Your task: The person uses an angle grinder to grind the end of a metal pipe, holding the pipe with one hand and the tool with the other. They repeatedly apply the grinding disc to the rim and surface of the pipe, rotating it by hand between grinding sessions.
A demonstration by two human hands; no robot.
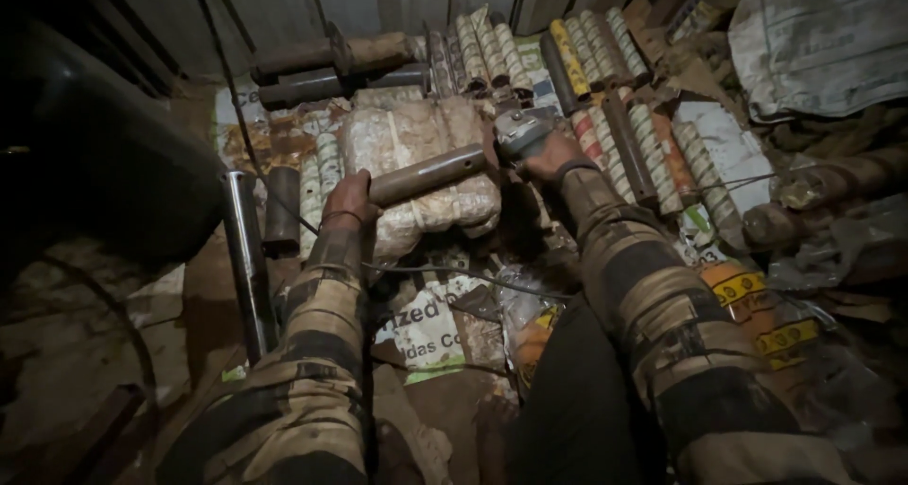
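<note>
Stuffed pale woven sack (421,163) lies mid-floor, on flattened printed bags. Across its top rests a rusty brown steel pipe section (427,175), tilted, lower end toward the left hand (350,199), which is closed around that end. Right hand (551,154) is wrapped round the body of a grey angle grinder (518,131) (disc edge hidden), set at the pipe's upper end. A polished steel tube (244,248) lies left of the sack, apart.
</note>
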